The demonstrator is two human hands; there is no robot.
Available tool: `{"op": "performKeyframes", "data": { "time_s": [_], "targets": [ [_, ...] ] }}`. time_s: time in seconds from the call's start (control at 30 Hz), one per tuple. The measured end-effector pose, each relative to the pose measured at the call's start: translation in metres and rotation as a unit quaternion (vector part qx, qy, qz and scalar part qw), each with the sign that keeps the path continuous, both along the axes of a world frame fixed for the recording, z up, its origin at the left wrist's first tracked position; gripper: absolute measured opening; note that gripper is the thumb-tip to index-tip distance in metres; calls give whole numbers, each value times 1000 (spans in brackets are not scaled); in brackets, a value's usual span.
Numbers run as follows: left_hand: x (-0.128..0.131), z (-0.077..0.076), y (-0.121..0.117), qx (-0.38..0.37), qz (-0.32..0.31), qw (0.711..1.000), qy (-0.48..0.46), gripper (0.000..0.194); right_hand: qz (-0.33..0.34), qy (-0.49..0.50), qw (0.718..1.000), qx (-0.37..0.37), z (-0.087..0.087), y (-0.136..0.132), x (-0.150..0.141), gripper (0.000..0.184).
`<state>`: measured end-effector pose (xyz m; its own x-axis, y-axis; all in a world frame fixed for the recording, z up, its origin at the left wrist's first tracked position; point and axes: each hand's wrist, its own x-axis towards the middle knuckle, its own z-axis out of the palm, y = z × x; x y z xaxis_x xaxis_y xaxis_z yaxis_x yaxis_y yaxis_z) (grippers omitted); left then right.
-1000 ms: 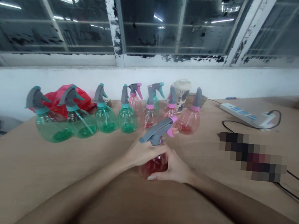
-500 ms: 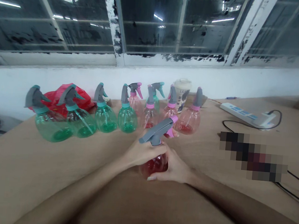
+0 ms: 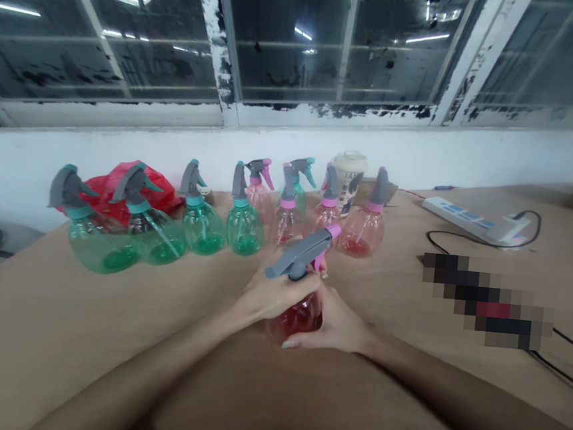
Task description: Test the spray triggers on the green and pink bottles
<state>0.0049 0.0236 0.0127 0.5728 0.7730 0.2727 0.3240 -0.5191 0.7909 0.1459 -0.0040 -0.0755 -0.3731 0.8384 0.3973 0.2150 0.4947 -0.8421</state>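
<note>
A pink spray bottle (image 3: 297, 320) with a grey sprayer head stands on the table right in front of me, its pink nozzle pointing to the far right. My left hand (image 3: 280, 288) is closed around the collar just below the sprayer head. Around the right side of the round body, my right hand (image 3: 340, 321) is wrapped with the thumb low at the front. Both hands hide much of the neck and back of the bottle. Behind them another pink spray bottle (image 3: 288, 223) stands upright in a row.
Several green spray bottles (image 3: 202, 228) stand to the left, before a red plastic bag (image 3: 119, 177). Pink ones continue rightward, with a paper cup (image 3: 347, 177) behind. At right lie a white power strip (image 3: 476, 221), a black cable (image 3: 444, 245) and a blurred-out dark object (image 3: 484, 302).
The sprayer head has turned slightly, and the left hand's fingers have shifted a little near the collar and trigger. The right hand keeps its place on the body.
</note>
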Motion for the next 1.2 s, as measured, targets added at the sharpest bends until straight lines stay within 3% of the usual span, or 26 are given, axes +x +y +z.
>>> {"op": "performKeyframes", "data": {
  "time_s": [0.17,0.33,0.47,1.03,1.2],
  "targets": [
    [1,0,2,35,-3,999,-5,7,14,4,1000,12,1,0,-1,79],
    [0,-7,1,-22,37,999,0,10,-18,-8,1000,-23,-6,0,2,81],
    [-1,-11,0,-63,40,997,-8,15,-22,-11,1000,-5,-7,1,2,78],
    [-1,-11,-2,-103,50,993,-20,15,-17,-10,1000,-11,-6,1,2,86],
    [-2,-13,1,-150,12,988,-41,13,-21,-17,999,-26,-6,0,2,85]
  ]
}}
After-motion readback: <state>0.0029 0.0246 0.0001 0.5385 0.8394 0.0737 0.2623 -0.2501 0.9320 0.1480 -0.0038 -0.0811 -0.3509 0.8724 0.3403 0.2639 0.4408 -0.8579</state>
